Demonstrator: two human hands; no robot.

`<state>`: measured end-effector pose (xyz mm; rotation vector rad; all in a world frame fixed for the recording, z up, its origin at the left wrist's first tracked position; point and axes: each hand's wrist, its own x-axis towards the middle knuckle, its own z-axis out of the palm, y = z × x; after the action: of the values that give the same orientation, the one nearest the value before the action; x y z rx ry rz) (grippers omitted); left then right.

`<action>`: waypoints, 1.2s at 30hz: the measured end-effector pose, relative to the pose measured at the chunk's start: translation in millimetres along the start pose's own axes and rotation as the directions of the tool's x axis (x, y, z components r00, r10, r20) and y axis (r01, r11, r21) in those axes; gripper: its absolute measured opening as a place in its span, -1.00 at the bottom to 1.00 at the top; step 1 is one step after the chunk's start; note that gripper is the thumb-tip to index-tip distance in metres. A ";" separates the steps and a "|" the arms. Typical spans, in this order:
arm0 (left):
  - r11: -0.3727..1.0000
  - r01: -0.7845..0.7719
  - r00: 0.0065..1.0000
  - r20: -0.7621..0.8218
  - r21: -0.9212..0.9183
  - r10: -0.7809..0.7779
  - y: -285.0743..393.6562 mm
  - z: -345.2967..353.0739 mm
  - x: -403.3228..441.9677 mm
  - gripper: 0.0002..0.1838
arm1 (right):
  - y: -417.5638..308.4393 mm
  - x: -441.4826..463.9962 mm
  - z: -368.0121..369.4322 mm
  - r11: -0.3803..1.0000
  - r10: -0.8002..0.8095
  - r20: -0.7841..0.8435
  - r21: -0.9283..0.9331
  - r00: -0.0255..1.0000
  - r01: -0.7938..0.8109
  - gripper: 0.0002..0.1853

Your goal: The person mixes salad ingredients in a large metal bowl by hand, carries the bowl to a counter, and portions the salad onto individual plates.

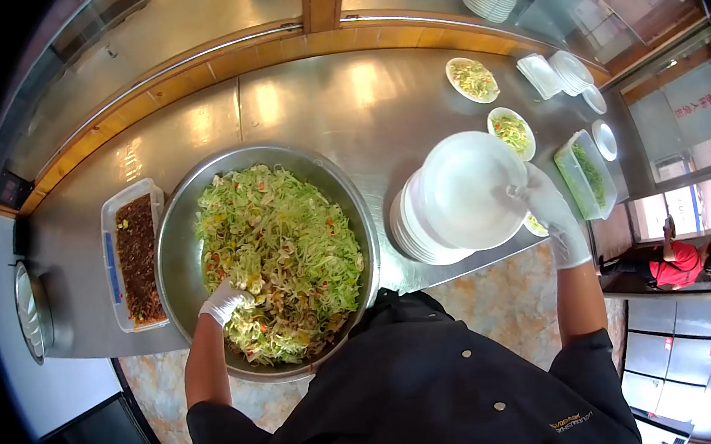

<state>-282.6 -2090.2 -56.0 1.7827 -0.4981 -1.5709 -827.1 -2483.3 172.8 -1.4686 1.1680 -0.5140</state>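
My left hand [227, 302], in a clear glove, is in the shredded green salad [289, 236] at the left side of a large steel bowl [350, 176]. Its fingertips are partly hidden among the shreds, so what they hold cannot be made out. At the right, my gloved right hand [539, 197] grips the rim of a white plate [467, 187]. That plate is over a stack of white plates [411, 230], to the right of the bowl. Against the bowl's left side stands a clear tub of dark red-brown chopped food [139, 258].
Filled plates [472, 81] [512, 134] stand at the right, one more partly behind my right hand. Beyond are a tub of greens [588, 172] and white dishes [571, 72]. A wood-framed glass partition [272, 39] edges the counter's back. A person in red [676, 266] is far right.
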 end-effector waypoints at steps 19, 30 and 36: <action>0.649 -0.399 0.861 0.021 0.648 0.508 206.0 117.8 -76.0 -0.27 | 60.1 -5.9 319.5 0.677 0.008 0.713 0.512 0.701 -0.528 -0.36; 0.823 0.140 0.977 -0.211 0.551 -0.025 35.1 20.4 -74.3 0.14 | 96.1 -6.7 296.2 0.589 -0.056 0.607 0.661 0.792 -0.465 -0.36; 0.718 0.106 0.967 -0.238 0.688 0.086 -69.7 61.6 -16.1 -0.15 | 83.2 -18.4 268.4 0.539 -0.009 0.567 0.697 0.824 -0.473 -0.39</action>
<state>-356.4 -2046.8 -95.7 2.5104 -1.0618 -1.1893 -642.7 -2326.5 28.9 -0.5185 0.5217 -0.3476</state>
